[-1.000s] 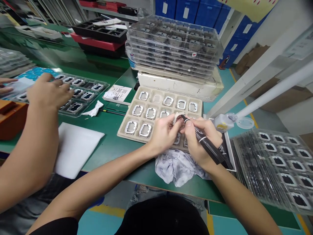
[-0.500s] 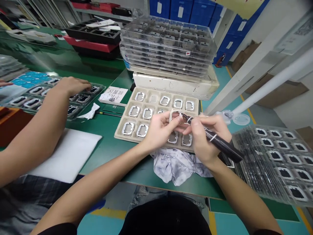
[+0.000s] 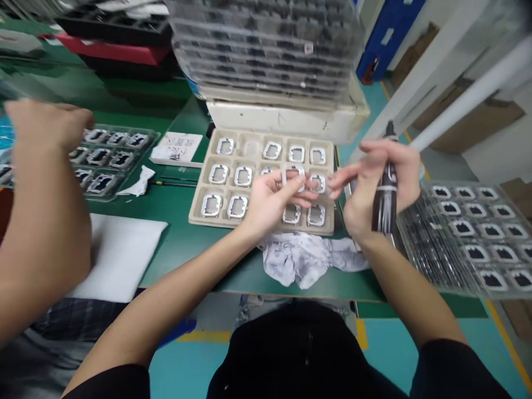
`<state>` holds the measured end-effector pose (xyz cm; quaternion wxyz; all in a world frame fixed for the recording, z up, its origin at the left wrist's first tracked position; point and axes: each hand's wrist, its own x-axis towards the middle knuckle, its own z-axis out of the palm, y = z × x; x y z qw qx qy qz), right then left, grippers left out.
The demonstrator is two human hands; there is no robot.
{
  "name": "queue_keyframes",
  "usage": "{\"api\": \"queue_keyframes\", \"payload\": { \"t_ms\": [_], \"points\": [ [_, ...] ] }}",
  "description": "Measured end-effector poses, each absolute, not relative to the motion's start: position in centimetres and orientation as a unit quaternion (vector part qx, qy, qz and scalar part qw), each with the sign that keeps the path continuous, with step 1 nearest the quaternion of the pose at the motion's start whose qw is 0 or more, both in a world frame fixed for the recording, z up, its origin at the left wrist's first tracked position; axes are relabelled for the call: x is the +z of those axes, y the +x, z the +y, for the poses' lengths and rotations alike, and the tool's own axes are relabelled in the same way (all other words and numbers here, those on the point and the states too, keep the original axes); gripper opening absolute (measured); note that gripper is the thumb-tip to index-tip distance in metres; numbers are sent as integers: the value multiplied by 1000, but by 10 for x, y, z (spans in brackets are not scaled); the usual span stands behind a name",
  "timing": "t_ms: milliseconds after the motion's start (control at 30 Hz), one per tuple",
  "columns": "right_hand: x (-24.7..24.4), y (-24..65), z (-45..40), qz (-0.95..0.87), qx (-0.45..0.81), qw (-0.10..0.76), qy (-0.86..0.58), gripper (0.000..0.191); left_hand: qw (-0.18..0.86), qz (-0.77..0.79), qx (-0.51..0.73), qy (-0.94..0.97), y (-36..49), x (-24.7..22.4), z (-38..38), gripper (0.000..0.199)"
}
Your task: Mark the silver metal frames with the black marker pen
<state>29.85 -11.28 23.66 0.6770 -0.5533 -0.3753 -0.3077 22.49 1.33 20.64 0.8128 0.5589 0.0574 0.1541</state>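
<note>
Over the beige tray (image 3: 195, 213), my left hand (image 3: 276, 194) holds a silver metal frame (image 3: 294, 173) between thumb and fingers. Rows of similar silver frames lie in the tray's compartments; one compartment in the back row has no metal frame. My right hand (image 3: 380, 177) is raised to the right of the tray, with a black marker (image 3: 385, 202) gripped upright against the palm. The marker's dark tip points up and away, apart from the frame. A crumpled, spotted white cloth (image 3: 297, 260) lies at the tray's front edge.
Clear trays of parts are stacked on a white box (image 3: 274, 119) behind the beige tray. Another stack of clear trays (image 3: 446, 244) stands at the right. At the left, another person's arm (image 3: 45, 210) reaches over a clear tray (image 3: 110, 191), near a white foam sheet (image 3: 120, 249).
My right hand has moved right, away from the metal frame, and the marker has swung upright. The other person's hand has moved left. The camera view has shifted.
</note>
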Motion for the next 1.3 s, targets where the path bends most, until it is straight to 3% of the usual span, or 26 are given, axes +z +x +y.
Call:
{"api": "queue_keyframes", "payload": {
  "t_ms": [167,267,333,433,567,733,867,1000,1300],
  "points": [
    [257,287,-157,-444,-205,546,-680,10,768,79,228,593,224,207,21,29],
    [247,258,-192,-490,-188,401,-751,22,739,68,264,616,221,211,21,27],
    [228,232,-210,-473,-139,352,-796,17,718,56,281,634,219,212,19,27],
    [195,195,-229,-425,-149,294,-843,37,686,27,303,661,217,209,15,31],
    [171,176,-249,-355,-194,272,-873,45,636,-26,320,702,209,203,7,34],
    [162,189,-261,-370,-146,259,-880,24,537,-118,254,796,190,204,-5,23],
    [159,185,-257,-365,-212,347,-838,29,506,-142,193,829,180,203,-17,15],
    [166,175,-252,-296,-326,448,-778,38,540,-132,126,822,176,202,-25,18],
    [223,206,-233,-288,-445,410,-743,43,751,-22,14,660,185,218,-11,30]
  ]
}}
